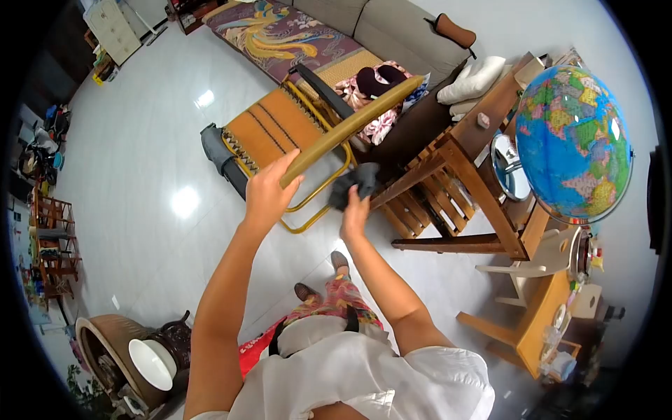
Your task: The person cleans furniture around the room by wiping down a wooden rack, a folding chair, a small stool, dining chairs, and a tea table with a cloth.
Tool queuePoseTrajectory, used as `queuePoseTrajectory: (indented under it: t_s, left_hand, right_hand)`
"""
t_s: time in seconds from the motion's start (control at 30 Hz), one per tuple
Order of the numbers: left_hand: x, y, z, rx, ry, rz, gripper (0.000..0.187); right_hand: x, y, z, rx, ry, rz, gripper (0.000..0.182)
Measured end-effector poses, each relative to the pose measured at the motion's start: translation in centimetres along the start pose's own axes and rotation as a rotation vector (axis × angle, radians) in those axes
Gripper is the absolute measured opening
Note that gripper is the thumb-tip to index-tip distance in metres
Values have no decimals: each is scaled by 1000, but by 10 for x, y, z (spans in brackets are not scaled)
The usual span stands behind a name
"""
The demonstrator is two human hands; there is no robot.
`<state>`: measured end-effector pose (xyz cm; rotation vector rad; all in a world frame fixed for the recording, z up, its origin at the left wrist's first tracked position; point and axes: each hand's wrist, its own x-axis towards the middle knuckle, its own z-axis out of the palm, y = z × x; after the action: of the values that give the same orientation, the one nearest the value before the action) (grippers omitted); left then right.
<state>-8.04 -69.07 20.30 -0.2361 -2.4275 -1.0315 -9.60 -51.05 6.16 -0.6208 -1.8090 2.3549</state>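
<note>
A chair with a yellow tubular frame and an orange laced seat (262, 129) stands before me, its long olive-brown top edge (357, 122) slanting up to the right. Around the near left end of that edge my left hand (269, 194) is closed. My right hand (357, 213) grips a dark grey cloth (350, 185), which is bunched up and slightly blurred, just right of the chair. Dark covers wrap the chair's armrests (222, 152). The fingertips of my right hand are partly hidden by the cloth.
Behind the chair is a grey sofa (402, 35) with a patterned cover (280, 35). A globe (574, 143) and round mirror (509, 168) stand by a wooden rack (483, 203) on the right. A large pot (105, 329) and white bowl (152, 364) are at lower left.
</note>
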Motion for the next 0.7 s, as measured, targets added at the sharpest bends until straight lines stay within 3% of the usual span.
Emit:
queuePoseTrajectory:
  t_s: [0.1,0.17,0.27,0.3,0.37,0.43,0.47,0.5,0.53,0.63,0.7]
  left_hand:
    - [-6,6,7,17,2,-32,47]
    - [-4,7,9,16,16,-22,48]
    - [-3,9,6,16,-29,-94,48]
    - [-1,10,4,18,-29,-102,47]
    - [3,9,3,22,-28,-123,47]
    - [5,6,1,25,-16,-117,46]
    - [6,5,1,26,-16,-121,46]
    - [8,3,1,24,-18,-123,46]
    - [9,0,3,36,42,-42,46]
    - [10,-1,3,42,25,-60,46]
    - [11,1,1,54,-5,-88,46]
  right_hand:
    - [34,-77,6,-125,45,-424,59]
    - [61,-108,22,-176,20,-586,64]
    - [110,-134,52,-201,9,-561,65]
    - [126,-138,56,-255,100,-615,64]
    - [181,-139,57,1,136,-388,60]
    - [207,-154,58,331,128,-365,57]
    - [245,-139,51,358,174,-200,54]
    - [232,-160,54,469,183,-40,57]
    - [250,-146,53,521,163,-3,58]
    - [274,-101,55,488,143,129,60]
    - [299,-42,49,518,7,192,60]
